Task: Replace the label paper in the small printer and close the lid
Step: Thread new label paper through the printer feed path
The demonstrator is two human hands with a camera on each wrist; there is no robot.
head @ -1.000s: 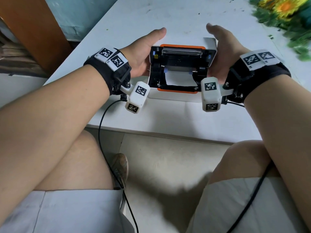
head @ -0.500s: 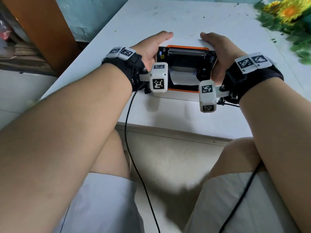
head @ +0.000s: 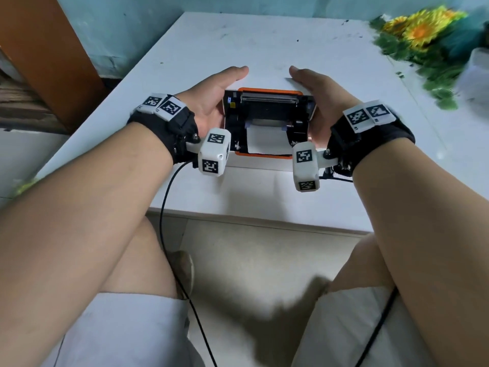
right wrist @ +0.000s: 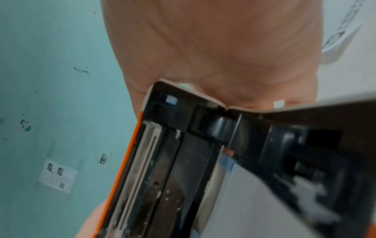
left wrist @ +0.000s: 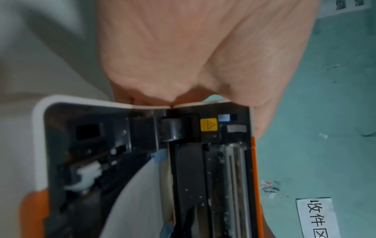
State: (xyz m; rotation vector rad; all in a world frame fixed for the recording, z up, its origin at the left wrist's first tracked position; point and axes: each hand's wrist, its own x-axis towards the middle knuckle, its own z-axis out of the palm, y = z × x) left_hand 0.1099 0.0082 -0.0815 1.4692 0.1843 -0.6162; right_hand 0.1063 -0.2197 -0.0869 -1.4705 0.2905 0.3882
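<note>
The small white printer (head: 260, 162) with orange trim stands on the white table (head: 238, 192), and its lid (head: 268, 98) is raised and tilted toward me. A white label paper strip (head: 264, 140) lies over the black inside. My left hand (head: 215, 95) grips the left end of the lid with the thumb across its top. My right hand (head: 316, 96) grips the right end the same way. In the left wrist view the left hand (left wrist: 193, 48) sits at the hinge corner, above the curved label paper (left wrist: 138, 201). In the right wrist view the right hand (right wrist: 234, 40) holds the lid (right wrist: 162, 169).
Artificial yellow flowers with green leaves (head: 423, 35) lie at the table's back right. A brown wooden panel (head: 39, 62) stands at the left. The table's front edge (head: 251, 217) is just above my knees. Black cables hang from both wrists.
The lid has tipped a little toward me under both hands. My thumbs have closed in over its top, and the left wrist rose, then dropped back.
</note>
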